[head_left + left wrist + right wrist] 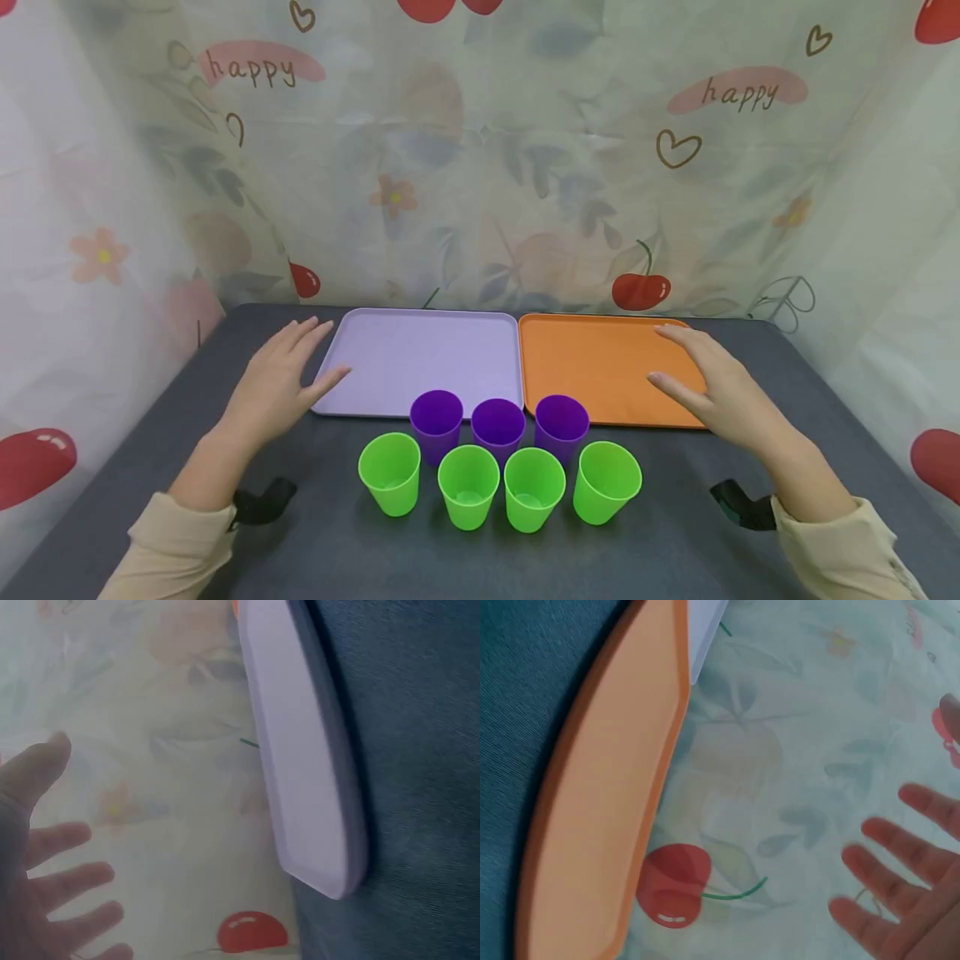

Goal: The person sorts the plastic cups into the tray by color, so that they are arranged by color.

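My left hand is held up at the left end of the lavender tray, fingers extended and thumb spread, holding nothing. On the other side my right hand overlaps the right part of the orange tray in the head view, likewise spread and free of any object. Three purple cups stand in a row along the trays' near edges. Closer to me several green cups form a second row, mouths up. Both wrist views show spread fingers away from the trays.
The two trays lie side by side at the back of a dark grey table. Behind them hangs a printed curtain with cherries and flowers, which also encloses both sides. A black strap piece juts from the left wrist.
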The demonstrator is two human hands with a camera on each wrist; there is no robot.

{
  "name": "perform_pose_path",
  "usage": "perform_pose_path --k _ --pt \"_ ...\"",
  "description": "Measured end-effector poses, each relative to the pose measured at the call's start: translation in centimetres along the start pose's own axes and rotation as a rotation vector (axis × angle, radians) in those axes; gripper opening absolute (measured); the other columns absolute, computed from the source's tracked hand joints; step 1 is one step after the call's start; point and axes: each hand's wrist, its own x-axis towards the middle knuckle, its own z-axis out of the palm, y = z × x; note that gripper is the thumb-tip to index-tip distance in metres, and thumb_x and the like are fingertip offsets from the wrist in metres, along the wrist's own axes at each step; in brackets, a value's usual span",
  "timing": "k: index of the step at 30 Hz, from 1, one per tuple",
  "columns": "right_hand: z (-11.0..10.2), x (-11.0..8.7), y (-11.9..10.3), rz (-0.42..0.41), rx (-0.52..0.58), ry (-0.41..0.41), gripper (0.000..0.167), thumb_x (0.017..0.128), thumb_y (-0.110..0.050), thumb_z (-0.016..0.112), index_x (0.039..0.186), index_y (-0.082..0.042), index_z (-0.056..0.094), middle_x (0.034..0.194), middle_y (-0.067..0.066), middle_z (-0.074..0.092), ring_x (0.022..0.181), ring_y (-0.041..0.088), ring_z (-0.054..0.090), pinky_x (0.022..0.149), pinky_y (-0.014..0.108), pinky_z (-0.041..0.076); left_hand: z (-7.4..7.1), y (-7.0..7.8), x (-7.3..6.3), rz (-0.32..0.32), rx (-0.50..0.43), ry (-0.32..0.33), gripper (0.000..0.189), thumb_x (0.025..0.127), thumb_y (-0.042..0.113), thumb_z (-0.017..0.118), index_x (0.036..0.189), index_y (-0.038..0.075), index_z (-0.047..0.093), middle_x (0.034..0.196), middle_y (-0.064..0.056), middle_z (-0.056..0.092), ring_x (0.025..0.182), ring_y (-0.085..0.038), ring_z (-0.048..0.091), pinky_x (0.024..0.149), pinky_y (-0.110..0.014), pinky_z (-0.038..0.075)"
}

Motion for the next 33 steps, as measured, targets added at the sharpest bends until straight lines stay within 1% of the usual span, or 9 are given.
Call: perform_pose_path --k 4,6,8,10,11,15,18,24,33 --pt "0.4 -0.7 0.6 -0.019 0.047 -0.008 0.051 0.092 -0.026 0.059 0.136 -0.008 0.044 0.133 0.015 0.051 0.124 0.030 0.044 0.095 0.052 0.037 0.5 -1.4 -0.3 -0.065 -0.144 -0.087 0.064 0.089 0.043 0.058 0.137 0.003 0.043 0.140 -0.023 0.043 0.131 -0.042 0.036 0.105 -0.060 0.029" --pt "0.7 -1.0 1.0 -0.028 0.065 -0.007 0.047 0.091 -0.024 0.060 0.134 -0.008 0.047 0.129 0.012 0.055 0.122 0.013 0.047 0.098 0.035 0.040 0.9 -2.2 -0.3 -0.085 -0.208 -0.121 0.062 0.090 0.041 0.059 0.135 0.002 0.044 0.138 -0.023 0.045 0.129 -0.041 0.038 0.104 -0.059 0.030" --pt "1.1 -1.2 1.3 -0.029 0.094 -0.015 0.043 0.092 -0.022 0.059 0.131 -0.008 0.050 0.127 0.010 0.058 0.115 -0.004 0.048 0.095 0.017 0.039 1.3 -3.0 -0.3 -0.100 -0.252 -0.148 0.059 0.090 0.038 0.060 0.133 0.001 0.045 0.136 -0.024 0.047 0.128 -0.041 0.039 0.104 -0.059 0.031" --pt "1.4 -1.5 1.5 -0.024 0.133 -0.029 0.039 0.092 -0.021 0.059 0.129 -0.009 0.052 0.125 0.008 0.060 0.110 -0.016 0.046 0.091 0.005 0.036 1.7 -3.7 -0.3 -0.110 -0.274 -0.171 0.057 0.089 0.036 0.060 0.131 0.000 0.047 0.133 -0.025 0.049 0.126 -0.042 0.042 0.102 -0.059 0.033" --pt "1.5 -1.6 1.6 -0.020 0.157 -0.039 0.037 0.092 -0.020 0.058 0.128 -0.011 0.053 0.124 0.005 0.060 0.108 -0.018 0.046 0.090 0.003 0.035 1.9 -4.0 -0.3 -0.116 -0.281 -0.183 0.056 0.089 0.036 0.061 0.130 0.000 0.049 0.132 -0.025 0.050 0.125 -0.042 0.043 0.102 -0.059 0.033" --pt "2.1 -2.0 1.9 -0.009 0.258 -0.078 0.032 0.093 -0.017 0.057 0.124 -0.014 0.056 0.119 -0.019 0.058 0.103 -0.014 0.053 0.084 0.013 0.047 2.5 -5.0 -0.3 -0.127 -0.310 -0.222 0.052 0.089 0.034 0.061 0.127 -0.001 0.052 0.129 -0.026 0.054 0.120 -0.043 0.048 0.098 -0.060 0.037" --pt "2.5 -2.2 1.8 -0.020 0.339 -0.114 0.030 0.093 -0.014 0.056 0.123 -0.011 0.056 0.115 -0.028 0.055 0.102 -0.011 0.056 0.080 0.019 0.052 2.9 -5.7 -0.2 -0.131 -0.337 -0.252 0.050 0.089 0.032 0.062 0.126 0.000 0.054 0.128 -0.025 0.055 0.118 -0.044 0.050 0.096 -0.059 0.040" --pt "3.1 -2.4 1.4 -0.044 0.394 -0.163 0.028 0.094 -0.012 0.055 0.122 -0.010 0.057 0.116 -0.014 0.061 0.105 -0.005 0.058 0.080 0.020 0.053 3.8 -6.6 0.0 -0.131 -0.375 -0.284 0.047 0.088 0.030 0.064 0.125 0.002 0.055 0.128 -0.026 0.055 0.117 -0.045 0.052 0.094 -0.058 0.043" --pt "3.5 -2.4 1.1 -0.042 0.421 -0.188 0.028 0.094 -0.011 0.053 0.121 -0.007 0.057 0.115 -0.004 0.063 0.101 -0.007 0.059 0.079 0.021 0.053 4.7 -7.3 0.2 -0.087 -0.393 -0.306 0.043 0.087 0.021 0.065 0.121 -0.003 0.056 0.122 -0.028 0.058 0.112 -0.045 0.055 0.094 -0.055 0.043"
